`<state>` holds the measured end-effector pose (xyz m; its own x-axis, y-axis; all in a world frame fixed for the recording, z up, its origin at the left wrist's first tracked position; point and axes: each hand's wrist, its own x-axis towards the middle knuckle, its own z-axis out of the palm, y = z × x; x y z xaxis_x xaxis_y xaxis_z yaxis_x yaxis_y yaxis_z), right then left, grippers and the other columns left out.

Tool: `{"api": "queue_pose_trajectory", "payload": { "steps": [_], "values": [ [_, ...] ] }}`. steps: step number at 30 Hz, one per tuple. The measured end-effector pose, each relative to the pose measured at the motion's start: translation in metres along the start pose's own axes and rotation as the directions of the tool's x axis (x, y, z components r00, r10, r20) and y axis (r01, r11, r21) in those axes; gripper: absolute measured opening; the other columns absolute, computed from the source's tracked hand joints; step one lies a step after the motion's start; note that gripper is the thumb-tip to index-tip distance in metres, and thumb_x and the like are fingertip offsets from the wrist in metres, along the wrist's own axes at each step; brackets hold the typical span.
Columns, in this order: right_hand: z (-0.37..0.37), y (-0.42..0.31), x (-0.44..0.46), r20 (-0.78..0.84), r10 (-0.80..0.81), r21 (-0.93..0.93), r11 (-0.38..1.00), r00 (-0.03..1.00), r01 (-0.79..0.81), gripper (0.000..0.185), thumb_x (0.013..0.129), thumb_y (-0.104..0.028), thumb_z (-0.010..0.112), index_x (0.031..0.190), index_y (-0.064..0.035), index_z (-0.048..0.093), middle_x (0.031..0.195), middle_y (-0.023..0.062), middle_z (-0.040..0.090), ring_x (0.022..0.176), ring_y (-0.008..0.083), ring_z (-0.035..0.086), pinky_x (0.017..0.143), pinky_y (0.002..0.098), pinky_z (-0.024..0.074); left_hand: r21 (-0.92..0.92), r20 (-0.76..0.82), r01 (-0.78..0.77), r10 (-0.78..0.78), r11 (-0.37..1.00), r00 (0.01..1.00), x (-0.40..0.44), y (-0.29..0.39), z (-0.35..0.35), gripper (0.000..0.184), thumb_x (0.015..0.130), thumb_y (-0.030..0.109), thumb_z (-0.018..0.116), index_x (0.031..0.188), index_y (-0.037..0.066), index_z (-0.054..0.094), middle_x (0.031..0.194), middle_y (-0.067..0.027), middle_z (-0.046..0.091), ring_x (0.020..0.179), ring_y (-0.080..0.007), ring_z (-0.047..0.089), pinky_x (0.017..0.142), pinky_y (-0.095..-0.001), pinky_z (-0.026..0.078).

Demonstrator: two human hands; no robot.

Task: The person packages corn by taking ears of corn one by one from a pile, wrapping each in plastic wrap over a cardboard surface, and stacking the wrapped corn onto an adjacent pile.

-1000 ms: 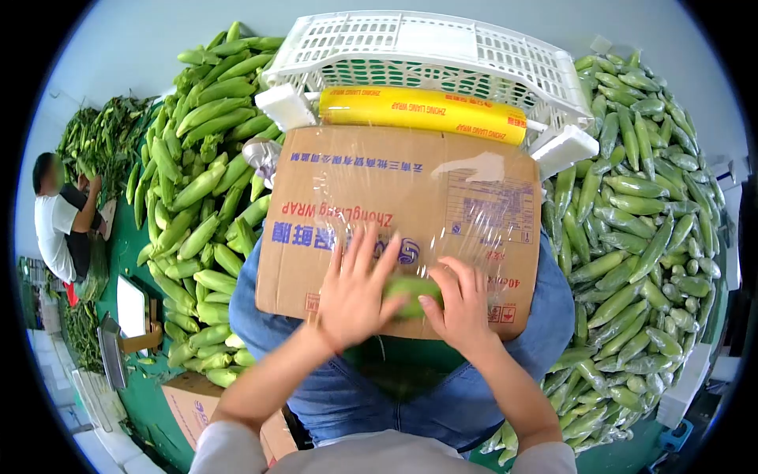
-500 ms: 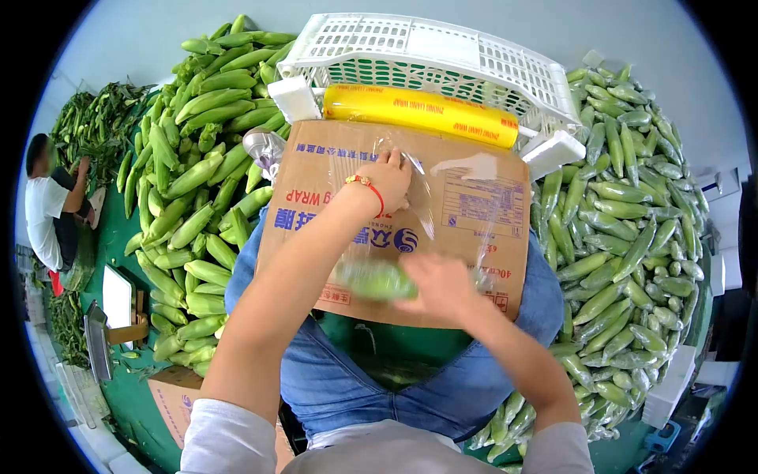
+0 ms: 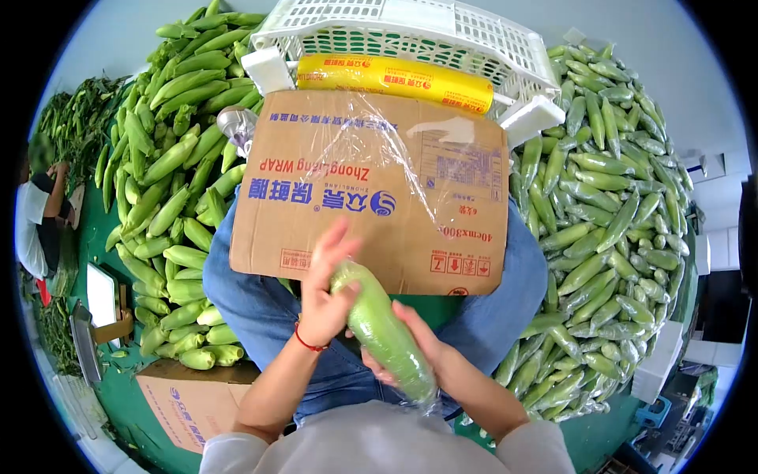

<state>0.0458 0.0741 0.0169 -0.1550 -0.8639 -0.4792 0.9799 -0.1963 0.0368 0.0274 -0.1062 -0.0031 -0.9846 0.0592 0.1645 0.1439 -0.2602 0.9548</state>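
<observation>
A green corn cob (image 3: 388, 340) in clear film is held tilted over my lap, below the cardboard box (image 3: 332, 213). My right hand (image 3: 410, 347) is wrapped round its lower half. Against its upper end rests my left hand (image 3: 328, 288), thumb on the cob and fingers raised and slightly blurred. Clear film lies over the box top. Behind the box, a yellow roll of wrap (image 3: 395, 80) hangs between white blocks, in front of a white plastic crate (image 3: 410, 35).
Unwrapped corn (image 3: 178, 158) is piled at the left, wrapped corn (image 3: 608, 229) at the right. A second carton (image 3: 185, 403) stands at lower left, near a scale (image 3: 103, 304). Another person (image 3: 39, 213) sits at the far left.
The cob has moved from the box top down toward my body and is now in film. My left hand has come back from the film on the box to the cob's upper end.
</observation>
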Motion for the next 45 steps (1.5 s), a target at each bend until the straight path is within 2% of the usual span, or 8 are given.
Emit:
{"api": "queue_pose_trajectory", "payload": {
  "steps": [3, 8, 11, 18, 22, 26, 36, 45],
  "values": [
    [-0.03, 0.044, 0.053, 0.763, -0.173, 0.346, 0.923, 0.622, -0.168, 0.086, 0.086, -0.081, 0.027, 0.117, -0.0049, 0.054, 0.07, 0.0094, 0.052, 0.052, 0.0189, 0.053, 0.04, 0.0273, 0.0429, -0.887, 0.002, 0.074, -0.157, 0.457, 0.988, -0.001, -0.01, 0.015, 0.051, 0.088, 0.016, 0.06, 0.136, 0.015, 0.043, 0.124, -0.0201, 0.057, 0.108, -0.0371, 0.059, 0.089, -0.0474, 0.052],
    [-0.01, 0.025, 0.011, 0.156, -0.17, 0.011, 0.985, 0.973, 0.17, 0.082, 0.084, -0.075, 0.046, 0.132, -0.0085, 0.045, 0.082, 0.0062, 0.055, 0.054, 0.0139, 0.052, 0.042, 0.0249, 0.0442, -0.512, -0.261, 0.212, -0.386, 0.833, 0.885, 0.009, 0.001, -0.002, 0.01, 0.089, 0.01, 0.055, 0.096, 0.008, 0.049, 0.083, -0.0129, 0.061, 0.079, -0.026, 0.065, 0.065, -0.0375, 0.054],
    [-0.02, 0.01, -0.013, -0.038, -0.598, -0.961, 0.241, 0.801, 0.134, 0.069, 0.083, -0.046, 0.069, 0.136, -0.0099, 0.043, 0.085, 0.0084, 0.058, 0.06, 0.018, 0.057, 0.047, 0.0264, 0.0467, -0.281, -0.512, 0.239, -0.356, 0.929, 0.782, -0.002, -0.009, -0.005, 0.012, 0.093, 0.01, 0.055, 0.104, 0.006, 0.052, 0.084, -0.0126, 0.064, 0.076, -0.0247, 0.066, 0.065, -0.0324, 0.053],
    [0.006, -0.042, -0.075, 0.766, -0.61, -0.624, -0.781, 0.204, 0.008, 0.055, 0.086, -0.026, 0.07, 0.133, -0.0078, 0.048, 0.084, 0.0106, 0.063, 0.062, 0.0209, 0.061, 0.062, 0.0328, 0.0513, -0.498, -0.298, 0.484, -0.666, 0.72, 0.684, -0.035, -0.014, 0.016, 0.043, 0.104, 0.034, 0.037, 0.128, 0.002, 0.052, 0.113, -0.0109, 0.061, 0.089, -0.0203, 0.065, 0.075, -0.0332, 0.056],
    [0.01, -0.033, -0.07, 0.337, -0.862, -0.387, 0.24, 0.378, 0.89, 0.039, 0.096, -0.02, 0.059, 0.131, -0.0059, 0.05, 0.068, 0.0065, 0.06, 0.056, 0.016, 0.058, 0.059, 0.034, 0.0515, -0.457, 0.239, 0.834, -0.86, 0.31, 0.451, -0.089, -0.017, 0.033, 0.056, 0.103, 0.045, 0.032, 0.138, 0.003, 0.043, 0.12, -0.0131, 0.06, 0.074, -0.0228, 0.067, 0.043, -0.0279, 0.054],
    [0.007, -0.019, -0.09, 0.129, -0.915, -0.437, 0.294, 0.383, 0.85, 0.03, 0.099, -0.013, 0.053, 0.126, -0.0067, 0.044, 0.053, 0.0008, 0.044, 0.043, 0.0135, 0.047, 0.055, 0.0352, 0.0493, 0.294, 0.194, 0.38, -0.445, 0.877, 0.874, -0.08, 0.022, 0.072, 0.067, 0.088, 0.034, 0.067, 0.142, 0.006, 0.039, 0.117, -0.0214, 0.058, 0.085, -0.0337, 0.065, 0.061, -0.0348, 0.056],
    [-0.094, 0.045, -0.119, -0.47, -0.856, -0.339, -0.047, -0.213, 0.939, 0.052, 0.091, -0.036, 0.057, 0.127, -0.0001, 0.046, 0.105, 0.0172, 0.062, 0.095, 0.0282, 0.063, 0.081, 0.0421, 0.054, 0.514, 0.79, -0.457, -0.193, 0.726, 0.582, 0.012, 0.025, 0.168, 0.072, 0.071, 0.025, 0.079, 0.133, 0.002, 0.051, 0.125, -0.0206, 0.056, 0.107, -0.0388, 0.058, 0.089, -0.0432, 0.05],
    [-0.452, 0.096, -0.429, -0.213, -0.416, -0.688, 0.706, -0.884, -0.167, 0.084, 0.087, -0.022, 0.065, 0.15, 0.0034, 0.016, 0.154, 0.0269, 0.021, 0.143, 0.0407, 0.022, 0.118, 0.043, 0.0201, 0.786, 0.359, -0.233, -0.116, 0.573, 0.926, 0.01, -0.002, 0.071, 0.046, 0.082, 0.004, 0.064, 0.128, 0.001, 0.056, 0.129, -0.0201, 0.054, 0.118, -0.0376, 0.053, 0.098, -0.0429, 0.044]
  ]
}}
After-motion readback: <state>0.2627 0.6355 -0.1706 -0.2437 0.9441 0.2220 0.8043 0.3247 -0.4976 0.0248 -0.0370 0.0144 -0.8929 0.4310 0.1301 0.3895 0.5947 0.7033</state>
